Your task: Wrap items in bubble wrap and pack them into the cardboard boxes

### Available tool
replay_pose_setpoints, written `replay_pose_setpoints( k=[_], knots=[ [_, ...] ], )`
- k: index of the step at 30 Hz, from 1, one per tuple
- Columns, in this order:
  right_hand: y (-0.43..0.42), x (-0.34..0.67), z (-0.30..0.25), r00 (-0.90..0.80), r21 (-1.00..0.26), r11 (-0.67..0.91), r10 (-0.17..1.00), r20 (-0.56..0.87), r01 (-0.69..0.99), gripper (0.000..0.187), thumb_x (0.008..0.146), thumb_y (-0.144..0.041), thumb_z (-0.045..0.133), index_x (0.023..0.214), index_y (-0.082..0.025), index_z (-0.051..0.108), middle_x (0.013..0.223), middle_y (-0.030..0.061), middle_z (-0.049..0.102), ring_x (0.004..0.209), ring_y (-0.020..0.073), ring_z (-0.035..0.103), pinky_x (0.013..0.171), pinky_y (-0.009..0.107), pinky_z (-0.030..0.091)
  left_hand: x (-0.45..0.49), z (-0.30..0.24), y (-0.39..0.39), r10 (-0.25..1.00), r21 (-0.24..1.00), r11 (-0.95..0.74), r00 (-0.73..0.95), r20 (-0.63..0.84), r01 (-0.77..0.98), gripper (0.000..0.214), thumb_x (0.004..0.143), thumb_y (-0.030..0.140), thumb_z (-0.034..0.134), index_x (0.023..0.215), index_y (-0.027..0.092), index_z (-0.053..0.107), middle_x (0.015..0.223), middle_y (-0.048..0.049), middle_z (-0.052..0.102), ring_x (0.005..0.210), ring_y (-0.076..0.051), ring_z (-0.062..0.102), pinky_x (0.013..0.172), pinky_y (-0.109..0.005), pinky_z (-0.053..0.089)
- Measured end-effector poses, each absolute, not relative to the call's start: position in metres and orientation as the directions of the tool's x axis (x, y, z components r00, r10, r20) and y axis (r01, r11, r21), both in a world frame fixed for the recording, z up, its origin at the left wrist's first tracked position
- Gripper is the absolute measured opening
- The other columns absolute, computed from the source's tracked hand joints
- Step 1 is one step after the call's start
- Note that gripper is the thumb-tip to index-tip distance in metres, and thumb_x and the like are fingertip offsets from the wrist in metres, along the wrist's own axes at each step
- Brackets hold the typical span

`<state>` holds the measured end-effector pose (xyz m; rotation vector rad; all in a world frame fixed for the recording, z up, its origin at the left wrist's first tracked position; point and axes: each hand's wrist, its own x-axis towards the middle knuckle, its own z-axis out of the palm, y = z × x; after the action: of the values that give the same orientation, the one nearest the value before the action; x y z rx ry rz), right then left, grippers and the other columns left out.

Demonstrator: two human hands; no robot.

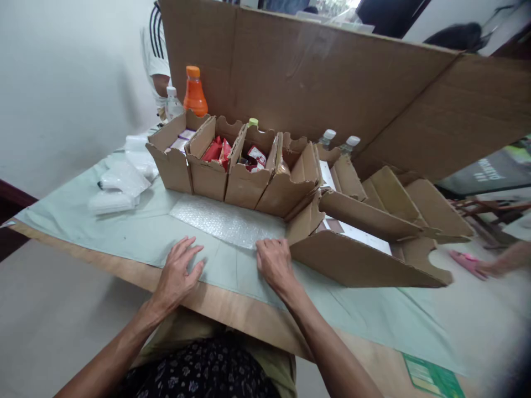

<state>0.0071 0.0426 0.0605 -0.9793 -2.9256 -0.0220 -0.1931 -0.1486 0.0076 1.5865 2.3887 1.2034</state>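
Note:
A flat strip of clear bubble wrap [226,220] lies on the pale green cloth, along the front of the cardboard bins. My right hand [274,262] is at its near right end, fingers curled down and closed on the edge of the wrap. To the left, my left hand [180,268] rests low over the cloth near the table edge, fingers spread, with nothing in it. It is apart from the bubble wrap.
Cardboard bins [207,176] hold red packets and small boxes; another bin [365,262] stands right with a white box. Wrapped bundles [120,185] lie left. Bottles, including an orange one [194,94], stand behind. A cardboard panel [311,72] rises at the back; people are nearby.

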Motion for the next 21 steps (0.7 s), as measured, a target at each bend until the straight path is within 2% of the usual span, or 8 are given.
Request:
replay_pose_setpoints(
  k=[3, 5, 7, 10, 13, 15, 18, 21],
  knots=[
    [-0.01, 0.039, 0.076, -0.842, -0.108, 0.837, 0.54, 0.003, 0.536, 0.019, 0.093, -0.012, 0.055, 0.091, -0.017, 0.073, 0.084, 0.0093, 0.075, 0.08, 0.0232, 0.065, 0.085, 0.039, 0.039, -0.189, 0.003, -0.152, 0.791, 0.619, 0.176, -0.485, 0.374, 0.766, 0.035, 0.094, 0.028, 0.057, 0.126, 0.02, 0.067, 0.139, -0.0147, 0.066, 0.135, -0.035, 0.057, 0.112, -0.058, 0.051],
    [-0.038, 0.063, 0.082, -0.881, -0.335, 0.828, 0.473, -0.011, 0.449, 0.017, 0.097, -0.024, 0.058, 0.1, -0.021, 0.074, 0.09, 0.0047, 0.077, 0.083, 0.0217, 0.067, 0.085, 0.037, 0.043, -0.189, 0.001, -0.151, 0.799, 0.633, 0.175, -0.485, 0.356, 0.754, 0.044, 0.09, 0.026, 0.057, 0.134, 0.019, 0.063, 0.139, -0.0146, 0.066, 0.135, -0.033, 0.057, 0.114, -0.055, 0.05],
    [-0.05, 0.08, 0.082, -0.865, -0.516, 0.748, 0.501, 0.025, 0.418, 0.02, 0.1, -0.034, 0.058, 0.11, -0.025, 0.073, 0.101, 0.0021, 0.079, 0.091, 0.0214, 0.069, 0.088, 0.036, 0.046, -0.191, 0.001, -0.148, 0.82, 0.648, 0.179, -0.476, 0.317, 0.74, 0.051, 0.089, 0.023, 0.054, 0.139, 0.018, 0.058, 0.14, -0.0145, 0.065, 0.137, -0.032, 0.056, 0.116, -0.053, 0.049],
    [-0.042, 0.089, 0.064, -0.747, -0.467, 0.706, 0.651, 0.132, 0.533, 0.025, 0.101, -0.034, 0.056, 0.117, -0.022, 0.072, 0.117, 0.0081, 0.077, 0.105, 0.0268, 0.068, 0.091, 0.041, 0.048, -0.196, 0.002, -0.137, 0.836, 0.612, 0.221, -0.471, 0.282, 0.759, 0.052, 0.092, 0.027, 0.052, 0.143, 0.017, 0.055, 0.145, -0.0162, 0.061, 0.141, -0.033, 0.052, 0.118, -0.055, 0.044],
    [-0.03, 0.082, 0.038, -0.712, -0.313, 0.747, 0.66, 0.241, 0.587, 0.034, 0.098, -0.026, 0.058, 0.129, -0.016, 0.066, 0.129, 0.0152, 0.072, 0.116, 0.0329, 0.064, 0.093, 0.046, 0.048, -0.199, 0.003, -0.119, 0.834, 0.5, 0.313, -0.486, 0.262, 0.807, 0.054, 0.094, 0.036, 0.055, 0.144, 0.015, 0.054, 0.15, -0.0214, 0.054, 0.143, -0.04, 0.048, 0.117, -0.061, 0.04],
    [-0.03, 0.077, 0.024, -0.715, -0.284, 0.765, 0.643, 0.275, 0.578, 0.037, 0.097, -0.021, 0.058, 0.132, -0.016, 0.064, 0.122, 0.0142, 0.074, 0.109, 0.0311, 0.065, 0.09, 0.044, 0.049, -0.198, 0.002, -0.109, 0.846, 0.443, 0.332, -0.471, 0.252, 0.833, 0.056, 0.092, 0.037, 0.058, 0.143, 0.014, 0.055, 0.151, -0.024, 0.052, 0.142, -0.043, 0.048, 0.114, -0.064, 0.04],
    [-0.045, 0.079, 0.018, -0.683, -0.355, 0.743, 0.666, 0.301, 0.568, 0.036, 0.097, -0.018, 0.056, 0.132, -0.019, 0.063, 0.102, 0.0089, 0.076, 0.092, 0.0259, 0.066, 0.082, 0.04, 0.049, -0.192, 0.002, -0.102, 0.886, 0.411, 0.269, -0.391, 0.249, 0.871, 0.052, 0.089, 0.033, 0.062, 0.138, 0.017, 0.059, 0.15, -0.0218, 0.053, 0.141, -0.042, 0.048, 0.115, -0.064, 0.038],
    [-0.07, 0.093, 0.024, -0.636, -0.512, 0.669, 0.721, 0.274, 0.538, 0.035, 0.097, -0.021, 0.058, 0.131, -0.021, 0.062, 0.096, 0.0053, 0.075, 0.086, 0.023, 0.068, 0.079, 0.038, 0.05, -0.184, 0.003, -0.1, 0.93, 0.393, 0.178, -0.284, 0.231, 0.902, 0.049, 0.088, 0.03, 0.061, 0.136, 0.018, 0.061, 0.152, -0.0194, 0.052, 0.143, -0.039, 0.047, 0.117, -0.062, 0.038]
  ],
)
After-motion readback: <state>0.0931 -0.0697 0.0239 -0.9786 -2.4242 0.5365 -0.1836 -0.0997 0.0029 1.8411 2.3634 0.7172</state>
